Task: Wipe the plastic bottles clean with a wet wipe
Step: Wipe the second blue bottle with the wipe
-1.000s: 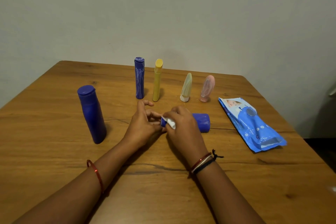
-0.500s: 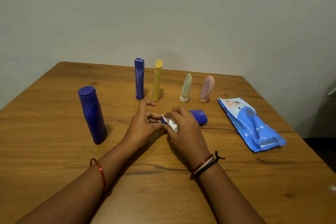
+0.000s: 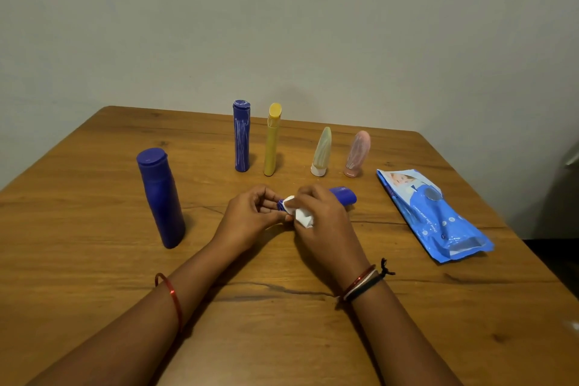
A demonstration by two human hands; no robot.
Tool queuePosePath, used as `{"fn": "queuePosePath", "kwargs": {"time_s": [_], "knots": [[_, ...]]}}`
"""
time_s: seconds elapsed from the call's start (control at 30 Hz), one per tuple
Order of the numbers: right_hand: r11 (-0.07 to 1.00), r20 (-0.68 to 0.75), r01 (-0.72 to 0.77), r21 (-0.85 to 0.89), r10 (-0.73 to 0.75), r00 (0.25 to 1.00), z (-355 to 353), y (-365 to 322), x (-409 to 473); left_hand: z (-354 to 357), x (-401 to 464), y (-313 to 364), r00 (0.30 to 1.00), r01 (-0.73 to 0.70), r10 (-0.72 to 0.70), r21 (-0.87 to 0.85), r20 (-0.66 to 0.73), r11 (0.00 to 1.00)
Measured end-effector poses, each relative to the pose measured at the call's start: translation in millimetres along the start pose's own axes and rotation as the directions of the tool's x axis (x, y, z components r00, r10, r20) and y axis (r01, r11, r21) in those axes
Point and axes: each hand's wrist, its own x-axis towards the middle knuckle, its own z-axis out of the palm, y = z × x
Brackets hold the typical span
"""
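Note:
A small blue bottle (image 3: 344, 196) lies sideways between my hands at the table's middle. My left hand (image 3: 247, 216) pinches its left end. My right hand (image 3: 326, 222) covers its middle and presses a crumpled white wet wipe (image 3: 299, 213) against it. A big blue bottle (image 3: 161, 197) stands at the left. Behind stand a tall blue bottle (image 3: 242, 136), a yellow bottle (image 3: 272, 139), a pale cream tube (image 3: 321, 152) and a pink tube (image 3: 357, 153).
A blue pack of wet wipes (image 3: 435, 213) lies flat at the right on the wooden table (image 3: 94, 276). A plain wall runs behind the table's far edge. The table's right edge drops to a dark floor.
My right hand has slid leftward along the small blue bottle, and more of the white wipe shows now. The bottle's right end sticks out less. The standing bottles have not moved.

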Motion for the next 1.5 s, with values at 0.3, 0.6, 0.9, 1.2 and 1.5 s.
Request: {"fn": "queuePosePath", "kwargs": {"time_s": [0.3, 0.6, 0.9, 1.2, 1.5], "knots": [[0.908, -0.139, -0.343, -0.241, 0.317, 0.938, -25, 46, 10, -5, 5, -6, 1.0, -0.017, 0.017, 0.011, -0.001, 1.0], [0.993, -0.049, -0.118, -0.011, 0.117, 0.992, 0, 8, 3, -5, 5, -7, 1.0, -0.008, 0.008, -0.045, -0.009, 0.999], [0.916, -0.14, -0.392, -0.087, 0.379, 0.915, -21, 38, 9, -3, 4, -5, 1.0, 0.014, -0.015, -0.004, -0.025, 1.0], [0.951, -0.144, -0.309, -0.002, 0.305, 0.941, -14, 29, 6, -4, 1, -1, 0.992, -0.108, 0.11, 0.044, -0.054, 0.993], [0.987, -0.285, -0.158, 0.02, 0.157, 0.946, -13, 13, 5, -2, -5, 10, 0.953, -0.289, 0.293, 0.059, -0.081, 0.956]]}}
